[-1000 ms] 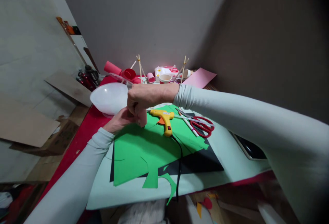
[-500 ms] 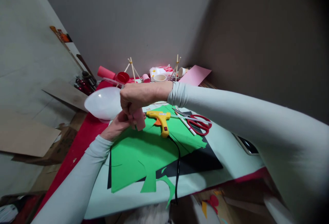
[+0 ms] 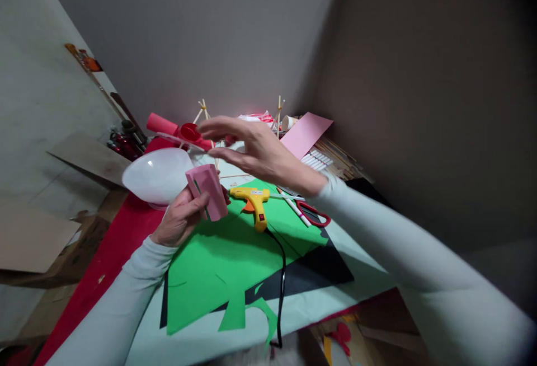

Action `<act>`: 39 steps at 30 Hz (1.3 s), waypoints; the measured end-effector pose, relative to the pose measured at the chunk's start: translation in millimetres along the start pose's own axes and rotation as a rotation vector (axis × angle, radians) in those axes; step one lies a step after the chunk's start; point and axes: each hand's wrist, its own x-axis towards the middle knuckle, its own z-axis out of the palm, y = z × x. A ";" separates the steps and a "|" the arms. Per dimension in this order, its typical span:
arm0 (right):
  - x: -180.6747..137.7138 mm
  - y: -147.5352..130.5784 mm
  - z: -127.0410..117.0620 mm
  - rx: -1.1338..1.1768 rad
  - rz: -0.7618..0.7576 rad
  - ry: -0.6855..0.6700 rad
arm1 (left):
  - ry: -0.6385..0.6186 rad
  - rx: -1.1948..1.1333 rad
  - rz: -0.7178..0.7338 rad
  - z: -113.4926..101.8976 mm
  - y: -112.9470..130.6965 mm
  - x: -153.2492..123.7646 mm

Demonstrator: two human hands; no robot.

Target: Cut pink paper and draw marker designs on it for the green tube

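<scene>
Head view, directed forward and down. Pink paper piece (image 3: 216,195), of curved or folded shape, held up above the upper left part of the green sheets (image 3: 218,262); on its face, one narrow dark green line, difficult to tell whether slit or mark. Left hand (image 3: 180,217) gripping the pink paper piece: thumb pressed across the near face, other fingers mostly hidden behind, some fingertips showing at its right edge. Right hand (image 3: 264,156) in the air, higher and more to the right, near the pink paper piece but apart from it; fingers open and stretched toward the left, with a visible gap between thumb and forefinger. Just right of the left hand, yellow glue gun (image 3: 260,209) lying on the green sheets, pointed to the left, with black cord (image 3: 283,282) running down toward the near edge. Farther right, white pen (image 3: 296,209) beside red-handled scissors (image 3: 316,217), partly hidden by the right wrist. Under the green sheets, black sheet (image 3: 327,265), on the pale table cover (image 3: 363,259). Left of the hands, white bowl (image 3: 155,176); behind it, red tube (image 3: 163,124) and red cup (image 3: 190,132). At the back, two stick frames (image 3: 279,109) and pink sheet (image 3: 308,134), with white markers (image 3: 316,160) near its lower end.
</scene>
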 end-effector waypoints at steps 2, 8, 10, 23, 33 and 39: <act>-38.6 1.3 8.5 0.088 0.219 0.261 | 0.031 -0.015 -0.013 5.1 -0.7 -3.6; -111.0 3.0 51.5 0.318 0.568 0.055 | 0.052 0.010 0.041 23.1 -7.1 -11.4; -113.5 2.5 57.2 0.388 0.548 0.038 | 0.043 0.018 0.062 30.3 -10.3 -14.2; -116.9 7.7 60.6 0.467 0.478 0.124 | -0.068 0.254 0.229 29.6 -21.8 -16.7; -122.7 -7.2 65.9 0.366 0.496 0.079 | 0.104 0.190 0.266 29.7 -0.3 -15.8; -132.6 -21.6 68.7 0.130 0.204 -0.191 | 0.197 0.204 0.176 33.3 4.8 -14.8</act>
